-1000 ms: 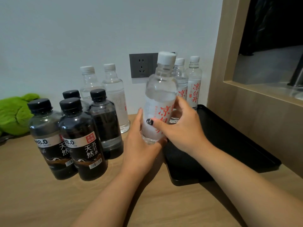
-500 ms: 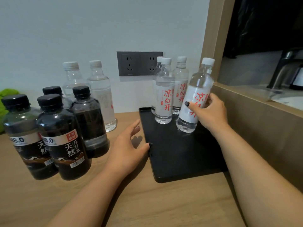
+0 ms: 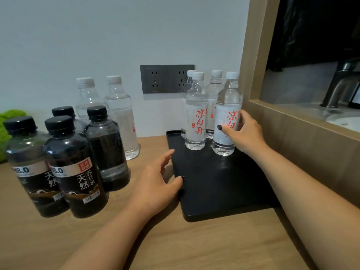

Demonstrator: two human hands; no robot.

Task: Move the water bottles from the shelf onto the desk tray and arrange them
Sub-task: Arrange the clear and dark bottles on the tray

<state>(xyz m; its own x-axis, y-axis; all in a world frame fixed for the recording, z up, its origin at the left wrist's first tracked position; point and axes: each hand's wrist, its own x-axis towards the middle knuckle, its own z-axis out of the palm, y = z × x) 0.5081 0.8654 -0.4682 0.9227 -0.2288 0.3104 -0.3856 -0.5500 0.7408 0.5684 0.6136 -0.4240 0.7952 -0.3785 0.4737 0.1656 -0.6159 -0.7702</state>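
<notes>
At the bench's (image 3: 194, 250) far left edge lies something green and fuzzy (image 3: 9, 121), partly out of view. Beside it stand four dark bottles (image 3: 76, 172) with black caps, packed close together, and behind them two clear bottles (image 3: 122, 117) with white caps stand near the wall. None of these six is on the tray.

Your left hand (image 3: 155, 184) lies flat on the bench, its fingers (image 3: 167, 154) straight and slightly spread, with the thumb tip touching the black tray's (image 3: 224, 191) left rim. It holds nothing and seems to be steadying the tray.

At the tray's far end, three clear bottles with red lettering (image 3: 195, 117) stand upright and close together. Just to their right, your right hand (image 3: 245, 133) has its fingers curled round a fourth red-lettered bottle (image 3: 227, 117), thumb across the label. That bottle stands upright with its base apparently resting on the tray, level with the front bottle of the three.

So the step in hand looks like the setting down of this bottle. Next you would need to let go without tipping it, then reach left for the clear bottles by the wall, keeping your arm clear of the bottles already placed. The tray's near half is still free for them.
</notes>
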